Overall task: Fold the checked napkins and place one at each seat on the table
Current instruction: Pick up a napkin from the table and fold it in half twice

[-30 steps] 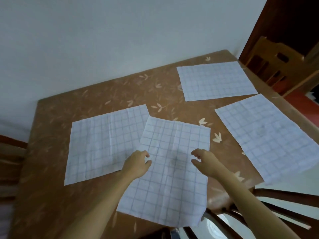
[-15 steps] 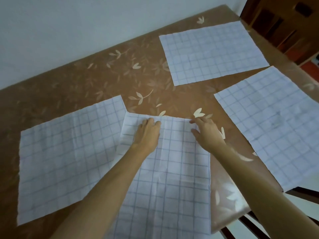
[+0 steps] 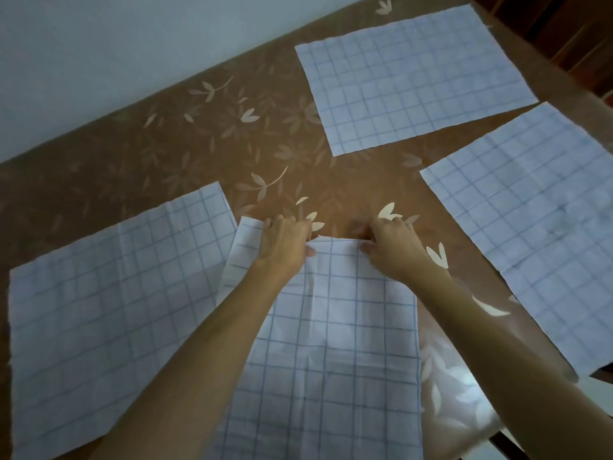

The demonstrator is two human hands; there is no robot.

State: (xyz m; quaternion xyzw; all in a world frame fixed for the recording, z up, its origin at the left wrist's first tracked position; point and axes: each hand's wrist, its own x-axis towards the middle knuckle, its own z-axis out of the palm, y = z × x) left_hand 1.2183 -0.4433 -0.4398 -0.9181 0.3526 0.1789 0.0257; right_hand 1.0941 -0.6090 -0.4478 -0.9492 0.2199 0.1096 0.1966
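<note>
Several white checked napkins lie flat on the brown flowered table. The near middle napkin lies under my forearms, overlapping the left napkin. My left hand pinches its far edge, which is lifted slightly. My right hand grips the same far edge near its right corner. Another napkin lies at the far right, and one more at the right edge.
A pale wall runs along the table's far side. Dark wooden chair parts show at the top right. The table's near right corner catches a bright reflection.
The camera has moved closer over the table. Both hands went from resting flat at the napkin's far edge to closing their fingers on it and raising it slightly.
</note>
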